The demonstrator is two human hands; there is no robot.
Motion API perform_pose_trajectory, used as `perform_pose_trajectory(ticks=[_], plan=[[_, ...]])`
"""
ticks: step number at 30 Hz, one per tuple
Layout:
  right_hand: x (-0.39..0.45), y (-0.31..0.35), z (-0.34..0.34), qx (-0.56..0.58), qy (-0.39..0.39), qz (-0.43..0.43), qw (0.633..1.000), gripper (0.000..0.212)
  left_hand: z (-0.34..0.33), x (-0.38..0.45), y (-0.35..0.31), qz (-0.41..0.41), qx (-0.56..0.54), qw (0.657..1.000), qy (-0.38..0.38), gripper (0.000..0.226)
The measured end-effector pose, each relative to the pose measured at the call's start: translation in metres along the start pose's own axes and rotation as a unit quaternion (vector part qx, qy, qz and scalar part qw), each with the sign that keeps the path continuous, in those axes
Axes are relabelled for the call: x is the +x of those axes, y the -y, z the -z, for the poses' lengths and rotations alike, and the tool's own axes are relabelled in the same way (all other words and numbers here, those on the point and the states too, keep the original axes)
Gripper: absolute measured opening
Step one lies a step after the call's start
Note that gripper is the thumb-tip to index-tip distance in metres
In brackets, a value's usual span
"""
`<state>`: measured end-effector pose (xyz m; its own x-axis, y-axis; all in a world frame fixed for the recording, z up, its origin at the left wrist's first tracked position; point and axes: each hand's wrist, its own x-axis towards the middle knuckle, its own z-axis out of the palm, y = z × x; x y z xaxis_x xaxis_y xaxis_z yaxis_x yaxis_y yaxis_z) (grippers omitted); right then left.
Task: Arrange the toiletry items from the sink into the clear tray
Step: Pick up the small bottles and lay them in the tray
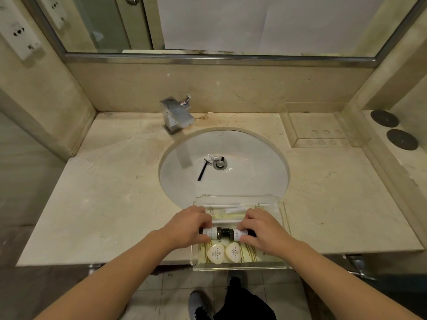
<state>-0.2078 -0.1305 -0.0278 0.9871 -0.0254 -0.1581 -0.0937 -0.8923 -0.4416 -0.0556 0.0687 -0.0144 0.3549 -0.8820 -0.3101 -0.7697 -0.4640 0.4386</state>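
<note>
Both forearms enter from the lower corners of the frame and converge toward the lower centre. The left hand (188,227) is palm down, fingers curled, thumb below, closed in a pinch grasp. The right hand (262,229) mirrors this pose just beside it, also closed in a pinch. The hands are level, near each other, not touching. Both forearms are bare.

Bathroom, hotel-style. Marble vanity counter (104,204) with undermount white sink (254,181), chrome faucet (176,114) at back edge, wall mirror (231,21) above. Clear tray (240,266) of mini toiletries at front edge, wall sockets (19,33) far left.
</note>
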Motion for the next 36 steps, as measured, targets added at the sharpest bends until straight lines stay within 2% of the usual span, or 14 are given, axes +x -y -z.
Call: perform_pose_trajectory(ticks=[9,20,27,36], plan=[[-0.002,0.000,-0.001,-0.010,0.003,-0.008,1.000,0.029,0.001,-0.001,0.001,-0.021,0.019,1.000,0.010,0.031],[-0.003,0.006,-0.002,-0.007,-0.005,-0.043,0.999,0.037,-0.004,-0.007,-0.001,-0.005,0.005,0.999,-0.032,0.036],[-0.005,0.009,0.001,-0.012,-0.001,-0.056,0.998,0.041,-0.004,-0.006,-0.002,0.008,-0.023,0.999,-0.041,0.029],[-0.007,0.016,0.000,-0.017,-0.016,-0.058,0.998,0.037,-0.003,-0.007,-0.006,-0.016,0.011,0.999,-0.043,0.028]])
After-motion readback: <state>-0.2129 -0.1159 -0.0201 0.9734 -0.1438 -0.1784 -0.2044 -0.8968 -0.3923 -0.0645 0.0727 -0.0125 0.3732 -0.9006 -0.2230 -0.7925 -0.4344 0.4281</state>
